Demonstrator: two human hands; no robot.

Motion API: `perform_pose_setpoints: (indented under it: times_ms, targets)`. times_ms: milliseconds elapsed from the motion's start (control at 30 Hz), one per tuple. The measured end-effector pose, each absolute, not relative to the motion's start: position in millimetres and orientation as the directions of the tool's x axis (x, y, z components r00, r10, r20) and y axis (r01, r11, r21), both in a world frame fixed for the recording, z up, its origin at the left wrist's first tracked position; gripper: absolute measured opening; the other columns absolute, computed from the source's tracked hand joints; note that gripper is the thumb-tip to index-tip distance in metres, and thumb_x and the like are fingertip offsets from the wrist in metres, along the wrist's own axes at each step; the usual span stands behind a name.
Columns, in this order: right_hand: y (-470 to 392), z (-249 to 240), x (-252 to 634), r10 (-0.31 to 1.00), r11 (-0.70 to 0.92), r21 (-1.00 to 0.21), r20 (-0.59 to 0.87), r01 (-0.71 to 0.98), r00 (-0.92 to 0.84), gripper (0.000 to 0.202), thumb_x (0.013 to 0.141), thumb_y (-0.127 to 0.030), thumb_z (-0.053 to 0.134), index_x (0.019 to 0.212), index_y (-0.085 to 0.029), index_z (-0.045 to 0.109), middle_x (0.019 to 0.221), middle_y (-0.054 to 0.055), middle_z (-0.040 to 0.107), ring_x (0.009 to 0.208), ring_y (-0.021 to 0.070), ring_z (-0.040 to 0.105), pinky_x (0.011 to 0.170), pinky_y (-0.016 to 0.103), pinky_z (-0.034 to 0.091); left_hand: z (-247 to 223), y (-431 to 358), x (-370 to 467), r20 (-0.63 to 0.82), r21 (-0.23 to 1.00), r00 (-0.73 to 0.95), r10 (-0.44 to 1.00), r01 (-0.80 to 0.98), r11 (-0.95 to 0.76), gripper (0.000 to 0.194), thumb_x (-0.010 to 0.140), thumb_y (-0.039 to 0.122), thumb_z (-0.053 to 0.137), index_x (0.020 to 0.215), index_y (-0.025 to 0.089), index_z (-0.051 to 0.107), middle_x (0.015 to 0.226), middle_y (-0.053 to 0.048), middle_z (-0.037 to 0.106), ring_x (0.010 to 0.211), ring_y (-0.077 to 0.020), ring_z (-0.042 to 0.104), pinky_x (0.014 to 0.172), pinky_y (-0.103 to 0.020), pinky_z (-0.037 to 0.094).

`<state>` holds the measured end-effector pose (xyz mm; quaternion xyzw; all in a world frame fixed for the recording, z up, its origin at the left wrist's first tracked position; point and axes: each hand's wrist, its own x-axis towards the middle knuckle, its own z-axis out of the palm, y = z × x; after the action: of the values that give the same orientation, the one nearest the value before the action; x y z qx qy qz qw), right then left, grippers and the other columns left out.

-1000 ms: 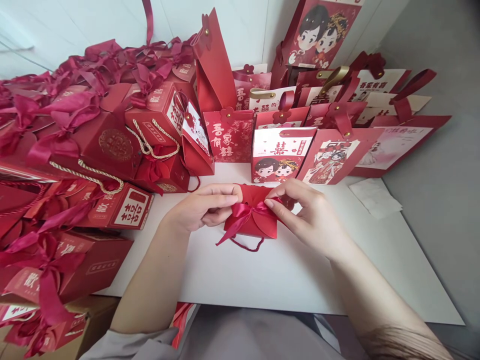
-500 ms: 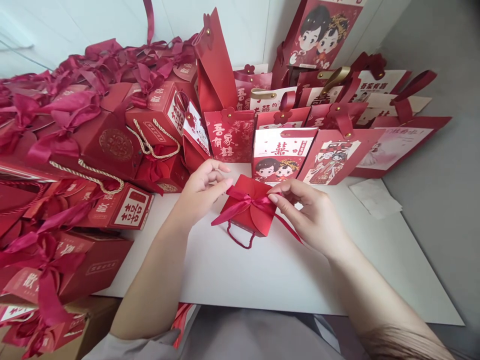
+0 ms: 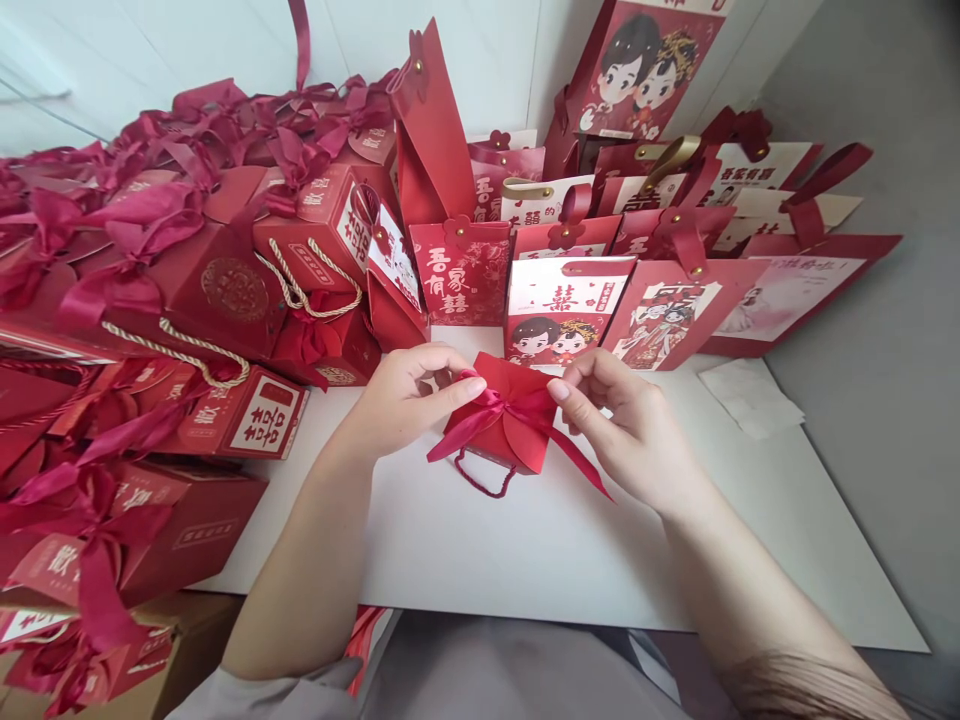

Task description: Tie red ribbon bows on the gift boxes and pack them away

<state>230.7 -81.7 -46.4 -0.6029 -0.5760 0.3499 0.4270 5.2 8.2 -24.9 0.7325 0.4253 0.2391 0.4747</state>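
Here we are at the middle of the white counter point(image 3: 525, 560), with a small red box point(image 3: 527, 440) between the near edge and the row of gift bags. The left hand point(image 3: 397, 400) has thumb and finger closed on the left loop of the pink-red ribbon point(image 3: 491, 402); the right hand point(image 3: 637, 430) pinches by the right loop, its other fingers loosely curled. Both tails slant down toward the near edge, and the cord handle point(image 3: 487, 493) curves out below the box. Shaping this bow well, I'd say, calls for an even, gentle outward pull on both loops, the knot centred over the curved flaps, the satin flat, and no tug hard enough to crease the card.

Now the writing! Toward the far edge, a floral bag point(image 3: 469, 285) says "吾家有囍", and beside it a couple-print bag point(image 3: 562, 300) carries a bold "囍". Over at the left side, a stacked box point(image 3: 262, 415) shows "囍" on its white panel, while another box point(image 3: 311, 215) reads "歡喜" on top. Smaller print is too fine to read; no brand name is legible.
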Motion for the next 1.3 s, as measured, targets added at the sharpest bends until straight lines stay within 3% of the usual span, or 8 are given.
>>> perform_pose_setpoints:
  times_ms: [167, 333, 467, 567, 667, 800, 1100, 1300]
  targets:
    - [-81.2, -40.7, 245.8, 0.967, -0.189, -0.895, -0.240, 0.404, -0.081, 0.058, 0.097, -0.067, 0.049, 0.064, -0.021, 0.062, 0.060, 0.001, 0.064, 0.054, 0.0149, 0.056, 0.052, 0.029, 0.044, -22.6, 7.4, 7.8, -0.069, 0.895, 0.516, 0.854, 0.410, -0.176, 0.031, 0.088, 0.042, 0.070, 0.074, 0.015, 0.067, 0.068, -0.001, 0.059, 0.063, -0.0116, 0.052, 0.057, -0.024, 0.040]
    - [-82.7, -34.9, 246.6, 0.907, -0.248, -0.944, -0.305, 0.215, -0.291, 0.048, 0.096, -0.061, 0.056, 0.076, -0.020, 0.069, 0.062, 0.001, 0.064, 0.054, 0.0146, 0.056, 0.051, 0.028, 0.042, -30.1, 7.9, 11.7, -0.068, 0.936, 0.509, 0.858, 0.329, -0.121, 0.032, 0.089, 0.044, 0.069, 0.074, 0.015, 0.065, 0.065, 0.000, 0.058, 0.056, -0.0101, 0.048, 0.052, -0.023, 0.037]
    - [-88.5, -33.9, 234.4, 0.993, -0.063, -0.946, -0.092, 0.318, -0.079, 0.032, 0.095, -0.050, 0.064, 0.084, -0.021, 0.059, 0.075, 0.000, 0.064, 0.064, 0.0143, 0.056, 0.057, 0.027, 0.044, -44.5, 7.9, 18.1, 0.049, 0.954, 0.460, 0.887, 0.242, -0.179, 0.036, 0.091, 0.043, 0.068, 0.069, 0.016, 0.060, 0.062, 0.001, 0.056, 0.056, -0.0097, 0.048, 0.053, -0.022, 0.037]
    - [-94.9, -35.3, 223.0, 0.968, 0.182, -0.821, 0.246, 0.541, 0.047, 0.024, 0.094, -0.041, 0.068, 0.084, -0.022, 0.058, 0.081, 0.001, 0.061, 0.071, 0.0152, 0.055, 0.065, 0.028, 0.045, -54.0, 5.9, 25.1, 0.166, 0.946, 0.377, 0.911, 0.200, -0.255, 0.037, 0.092, 0.042, 0.068, 0.067, 0.016, 0.058, 0.062, 0.002, 0.053, 0.058, -0.0097, 0.046, 0.055, -0.023, 0.037]
    - [-99.4, -40.0, 212.7, 0.927, 0.257, -0.723, 0.373, 0.641, 0.050, 0.022, 0.092, -0.037, 0.071, 0.082, -0.021, 0.060, 0.079, 0.001, 0.058, 0.065, 0.0141, 0.052, 0.061, 0.029, 0.044, -59.2, 4.4, 29.9, 0.225, 0.939, 0.361, 0.905, 0.168, -0.300, 0.037, 0.092, 0.041, 0.067, 0.067, 0.017, 0.056, 0.062, 0.002, 0.051, 0.058, -0.0096, 0.044, 0.055, -0.024, 0.035]
    - [-99.2, -48.0, 205.1, 0.896, 0.278, -0.645, 0.441, 0.711, 0.049, 0.011, 0.091, -0.028, 0.072, 0.089, -0.020, 0.064, 0.084, 0.003, 0.062, 0.069, 0.0160, 0.059, 0.065, 0.031, 0.048, -61.1, 6.7, 29.3, 0.239, 0.943, 0.390, 0.889, 0.124, -0.308, 0.040, 0.092, 0.039, 0.067, 0.063, 0.017, 0.050, 0.058, 0.003, 0.045, 0.055, -0.0090, 0.037, 0.052, -0.025, 0.030]
    - [-95.5, -52.7, 205.2, 0.905, 0.221, -0.641, 0.416, 0.735, 0.090, 0.006, 0.091, -0.026, 0.071, 0.089, -0.022, 0.068, 0.086, 0.005, 0.066, 0.075, 0.0202, 0.064, 0.067, 0.033, 0.052, -62.0, 13.5, 24.0, 0.300, 0.918, 0.439, 0.847, 0.110, -0.382, 0.042, 0.091, 0.035, 0.066, 0.058, 0.017, 0.049, 0.058, 0.001, 0.046, 0.055, -0.0112, 0.042, 0.054, -0.029, 0.031]
    - [-91.8, -59.2, 206.3, 0.853, 0.349, -0.568, 0.522, 0.745, -0.002, 0.009, 0.094, -0.015, 0.066, 0.092, -0.021, 0.071, 0.085, 0.004, 0.070, 0.075, 0.0187, 0.065, 0.070, 0.031, 0.053, -62.3, 19.0, 18.3, 0.322, 0.897, 0.516, 0.794, 0.102, -0.430, 0.042, 0.093, 0.031, 0.063, 0.058, 0.018, 0.044, 0.057, 0.002, 0.042, 0.055, -0.0111, 0.039, 0.054, -0.029, 0.030]
